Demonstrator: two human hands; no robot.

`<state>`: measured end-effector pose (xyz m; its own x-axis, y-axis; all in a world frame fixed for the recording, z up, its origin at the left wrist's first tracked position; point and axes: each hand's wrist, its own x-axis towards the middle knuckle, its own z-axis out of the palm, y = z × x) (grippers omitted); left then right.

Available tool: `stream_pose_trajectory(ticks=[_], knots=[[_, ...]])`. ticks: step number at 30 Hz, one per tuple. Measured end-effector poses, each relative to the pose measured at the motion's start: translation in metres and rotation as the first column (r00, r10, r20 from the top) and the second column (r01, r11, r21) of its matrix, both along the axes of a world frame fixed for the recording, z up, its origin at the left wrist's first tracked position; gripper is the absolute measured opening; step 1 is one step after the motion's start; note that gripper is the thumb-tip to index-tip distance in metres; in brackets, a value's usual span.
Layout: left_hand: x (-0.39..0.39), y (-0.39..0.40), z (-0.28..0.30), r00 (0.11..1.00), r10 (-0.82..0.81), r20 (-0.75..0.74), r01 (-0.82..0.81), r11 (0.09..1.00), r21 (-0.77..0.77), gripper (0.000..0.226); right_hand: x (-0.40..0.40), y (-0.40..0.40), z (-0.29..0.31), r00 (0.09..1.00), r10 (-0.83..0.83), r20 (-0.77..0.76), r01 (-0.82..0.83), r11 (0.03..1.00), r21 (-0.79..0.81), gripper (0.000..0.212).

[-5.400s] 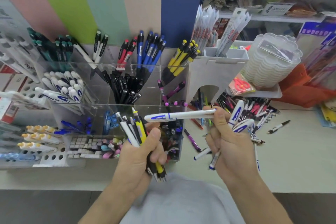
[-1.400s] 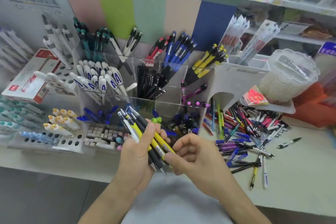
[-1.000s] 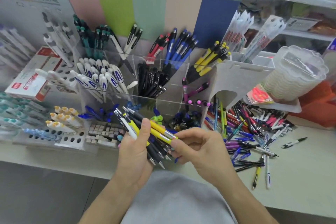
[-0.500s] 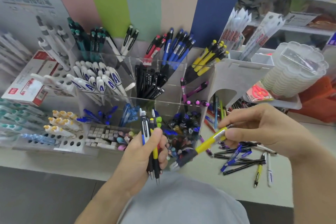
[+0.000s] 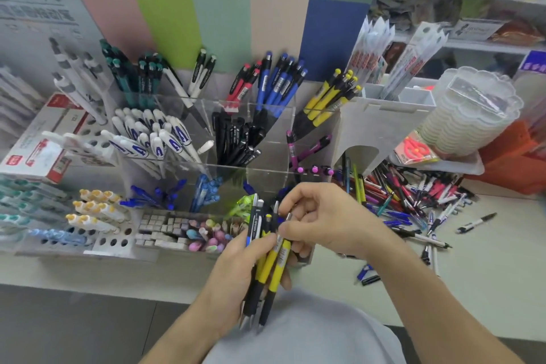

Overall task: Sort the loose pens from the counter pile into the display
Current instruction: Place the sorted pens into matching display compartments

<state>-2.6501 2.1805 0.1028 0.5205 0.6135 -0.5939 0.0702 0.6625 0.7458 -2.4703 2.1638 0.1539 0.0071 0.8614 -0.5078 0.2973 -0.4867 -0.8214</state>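
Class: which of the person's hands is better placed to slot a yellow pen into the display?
Right. The left hand grips the whole pen bundle; the right hand already pinches a pen's top, below the yellow pens' compartment.

**Colours across the pen counter**

In my left hand (image 5: 236,263) I see a bundle of pens (image 5: 271,263) with yellow barrels and black grips, plus one blue-and-white. The clear display (image 5: 267,139) holds teal pens (image 5: 139,80) far left, white pens with blue marks (image 5: 153,139) below them, red pens (image 5: 243,83) and blue pens (image 5: 280,80) at the centre, black pens (image 5: 236,139) nearer, and yellow-and-black pens (image 5: 331,97) on the right. The backboard (image 5: 218,32) runs in pink, green, pale teal, beige and navy stripes. The loose pile (image 5: 413,195) on the right mixes red, blue, purple, black and white on a pale counter (image 5: 487,275).
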Motion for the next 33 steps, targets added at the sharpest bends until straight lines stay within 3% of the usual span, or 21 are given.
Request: stream_pose_trajectory(ticks=[3,8,13,16,20,22,26,29,33], knots=[[0.001,0.002,-0.003,1.000,-0.009,-0.002,0.009,0.999,0.051,0.045,-0.011,-0.008,-0.011,0.996,-0.084,-0.043,0.087,0.994,0.073,0.019],[0.000,0.002,-0.008,0.997,-0.079,-0.007,0.079,0.980,0.182,0.041,-0.020,-0.020,-0.016,0.997,-0.062,0.043,0.056,0.989,0.138,0.033],[-0.001,0.000,-0.012,0.995,-0.099,-0.033,0.103,0.975,0.196,0.044,-0.015,-0.022,-0.013,0.996,-0.077,0.038,0.071,0.986,0.149,0.014],[-0.001,-0.001,-0.011,0.994,-0.098,-0.039,0.103,0.976,0.191,0.034,-0.011,-0.024,-0.010,0.998,-0.058,0.005,0.057,0.994,0.098,0.009],[-0.001,-0.004,-0.008,0.986,-0.157,-0.064,0.167,0.964,0.209,0.032,-0.004,-0.027,-0.006,0.997,0.024,-0.080,-0.026,0.999,-0.022,0.027],[0.001,-0.004,-0.008,0.986,-0.153,-0.070,0.165,0.962,0.217,0.031,0.001,-0.029,-0.005,0.996,0.056,-0.070,-0.057,0.998,-0.017,0.025],[0.003,0.000,-0.005,0.996,-0.083,-0.016,0.084,0.988,0.129,0.033,0.020,-0.032,0.006,0.995,-0.013,-0.095,0.021,0.996,0.088,0.007],[0.005,0.007,-0.002,0.999,-0.023,0.035,0.020,0.996,0.084,0.042,0.041,-0.031,0.023,0.991,-0.110,-0.075,0.122,0.974,0.191,0.007],[0.013,0.016,0.014,0.996,0.028,0.080,-0.043,0.980,0.193,0.058,0.057,-0.020,0.042,0.964,-0.261,-0.053,0.260,0.877,0.403,0.002]])
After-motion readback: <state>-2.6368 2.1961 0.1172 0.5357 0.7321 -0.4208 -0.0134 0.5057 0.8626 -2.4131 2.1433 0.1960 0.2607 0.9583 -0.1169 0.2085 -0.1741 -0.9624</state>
